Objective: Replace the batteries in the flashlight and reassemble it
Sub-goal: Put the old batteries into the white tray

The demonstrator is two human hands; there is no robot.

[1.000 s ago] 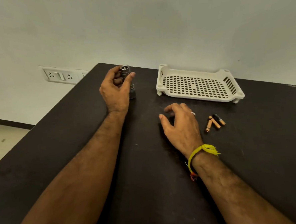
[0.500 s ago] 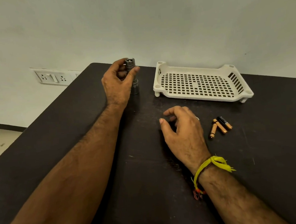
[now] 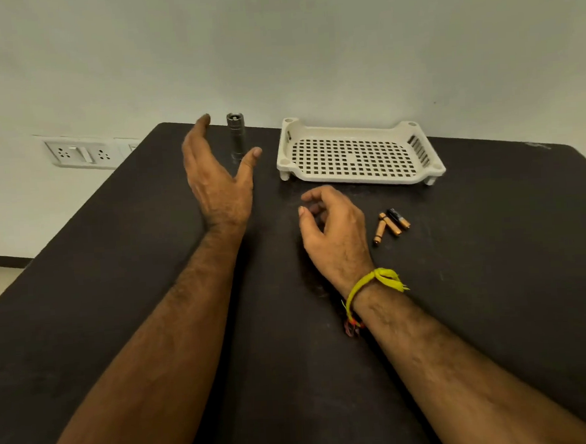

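A small silver flashlight (image 3: 236, 136) stands upright on the black table (image 3: 116, 267) near its far edge. My left hand (image 3: 215, 178) is open just in front of it, fingers and thumb spread on either side without touching it. My right hand (image 3: 333, 229) hovers over the table's middle with loosely curled fingers and nothing visible in it. Three small batteries (image 3: 391, 224), copper and black, lie together just right of my right hand.
A cream perforated plastic tray (image 3: 359, 180) sits at the back right of the flashlight, with nothing in it. A white wall socket panel (image 3: 78, 154) is on the wall beyond the table's left edge. The wall rises right behind the table.
My left hand has let go of the flashlight and opened, leaving it standing by itself. My right hand has stayed about where it was.
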